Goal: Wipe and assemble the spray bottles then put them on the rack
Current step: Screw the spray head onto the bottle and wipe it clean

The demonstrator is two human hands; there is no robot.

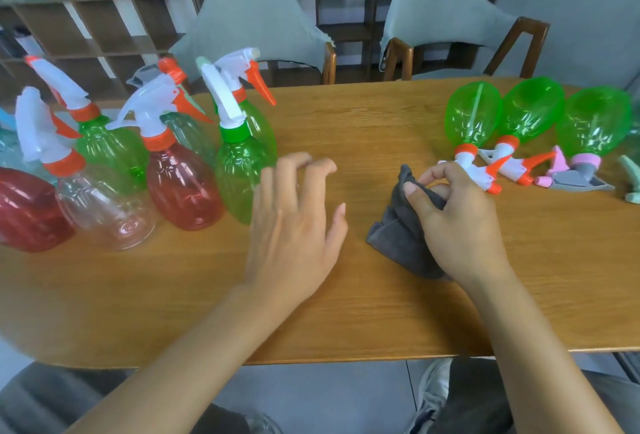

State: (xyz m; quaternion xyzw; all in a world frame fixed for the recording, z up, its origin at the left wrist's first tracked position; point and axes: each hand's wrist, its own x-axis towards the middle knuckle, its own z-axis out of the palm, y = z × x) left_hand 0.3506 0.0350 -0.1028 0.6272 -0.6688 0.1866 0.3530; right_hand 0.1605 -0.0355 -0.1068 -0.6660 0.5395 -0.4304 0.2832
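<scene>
- Wooden table [346,114], grey chairs [252,17] behind; upright bottles [187,184] with spray heads already on crowd its left end.
- Left hand [294,222] hovers just right of them, fingers loosely spread, holding nothing; it looks free to steady the next bottle.
- Right hand [457,218] pinches the grey cloth [398,239].
- Three green bottles [472,114] lie at the right; best wipe the nearest all round, including the neck.

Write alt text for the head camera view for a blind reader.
The right hand grips a grey cloth on a wooden table, the left hand open beside it. Upright spray bottles stand left; three green bottles lie right.
</scene>
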